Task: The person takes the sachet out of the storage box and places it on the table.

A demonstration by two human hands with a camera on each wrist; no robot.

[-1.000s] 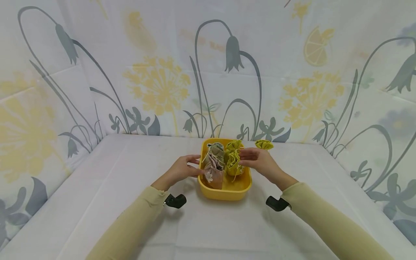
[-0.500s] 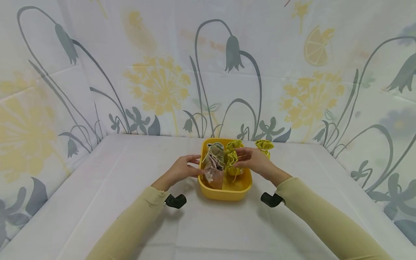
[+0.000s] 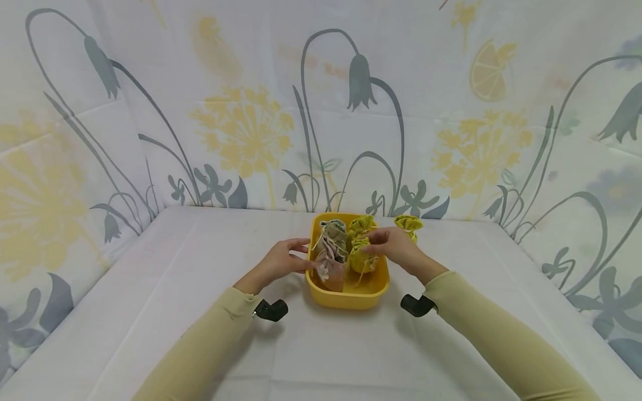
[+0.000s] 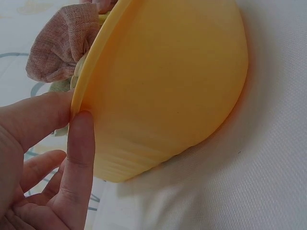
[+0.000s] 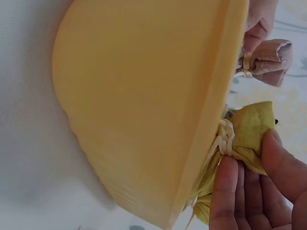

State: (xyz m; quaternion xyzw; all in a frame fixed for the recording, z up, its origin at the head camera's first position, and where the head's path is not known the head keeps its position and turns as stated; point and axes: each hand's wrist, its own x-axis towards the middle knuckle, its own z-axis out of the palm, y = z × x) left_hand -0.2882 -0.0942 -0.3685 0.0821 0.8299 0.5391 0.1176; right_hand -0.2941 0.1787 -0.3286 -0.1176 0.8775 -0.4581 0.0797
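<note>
Head view: the left hand (image 3: 277,262) is at the left rim of the tub (image 3: 346,301), as a second ago; the right hand (image 3: 401,250) has shifted leftward over its right side, showing more of the outer lime bag (image 3: 408,223) beyond. Inside the tub, the pink bag (image 3: 331,273) and grey bag (image 3: 332,229) stand left, the near lime bag (image 3: 362,263) and far lime bag (image 3: 362,224) right. White cloth (image 3: 301,356) spreads around it, flowered sheet (image 3: 251,55) behind.

Left wrist view: fingers (image 4: 80,143) nearly closed, pinching the tub's rim.

Right wrist view: fingers (image 5: 224,189) partly closed, pinching the near lime bag's frilled top beside the tub's rim.
</note>
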